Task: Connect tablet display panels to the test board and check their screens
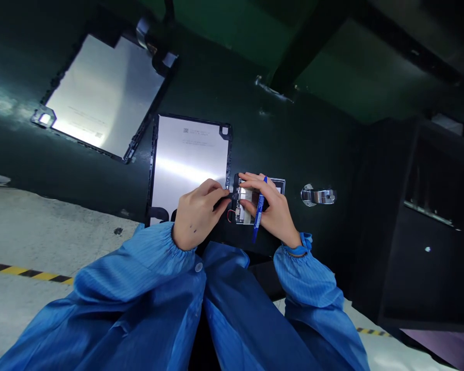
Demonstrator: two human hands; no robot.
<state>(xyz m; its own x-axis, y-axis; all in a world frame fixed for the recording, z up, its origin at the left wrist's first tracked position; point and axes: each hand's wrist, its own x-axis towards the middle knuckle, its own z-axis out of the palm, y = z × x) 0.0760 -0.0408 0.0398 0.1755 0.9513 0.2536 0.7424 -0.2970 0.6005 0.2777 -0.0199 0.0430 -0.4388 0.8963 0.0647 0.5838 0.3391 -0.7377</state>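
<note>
My left hand is closed, its thumb and forefinger pinching a dark, narrow strip like a flat cable. That strip meets the left edge of a small board assembly, which has a visible circuit strip and a thin red wire at its lower left. Over the assembly lies my right hand, fingers curled, with a blue pen tucked between them. Its thumb and fingertips touch the assembly, and the hand covers much of it. Just left of the assembly lies a silver display panel in a black frame, partly under my left hand.
A second silver panel lies tilted at the upper left of the dark table. A metal bracket is fixed to the right of my hands. Farther right stands a black cabinet. Yellow-and-black tape marks the floor.
</note>
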